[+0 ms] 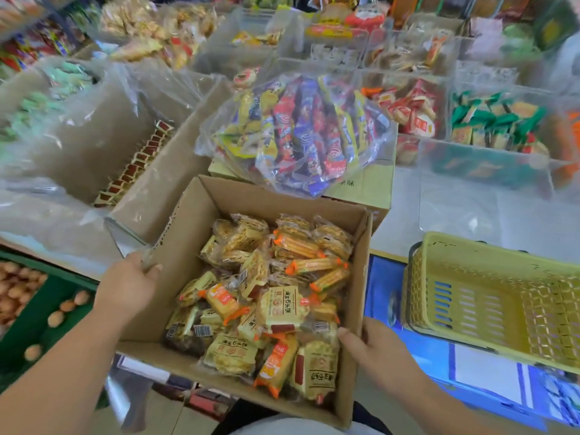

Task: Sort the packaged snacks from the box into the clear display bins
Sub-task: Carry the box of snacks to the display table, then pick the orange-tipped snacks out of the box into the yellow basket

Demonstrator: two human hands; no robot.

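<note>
Head view: single camera, looking down past both forearms.
Box point(188, 262): open-topped cardboard, centre foreground, held by its two side walls between the hands; far end over the counter edge, resting or not cannot be told.
Snacks point(273, 309): loose heap of yellow and orange wrapped packets covering the box floor; nearest packets just beside the right thumb, clearly apart from the left thumb.
Left hand point(128, 284): on the rim of the left wall; thumb point(153, 269) curled over the edge to the inside; other fingers behind the cardboard, hidden. Grips the box only.
Right hand point(373, 346): on the right wall near the close corner; thumb point(346, 334) hooked over the rim, tip inside; contact with a packet cannot be told; remaining fingers outside the wall, hidden.
Bins point(489, 158): clear, in rows on the far counter, well apart from both hands, holding red and green packets.
Bag point(301, 136): clear plastic, full of blue, red and yellow packets, on a carton point(361, 183) just beyond the box.
Basket point(489, 296): yellow plastic, right of the box, near the right hand, apart from it.
</note>
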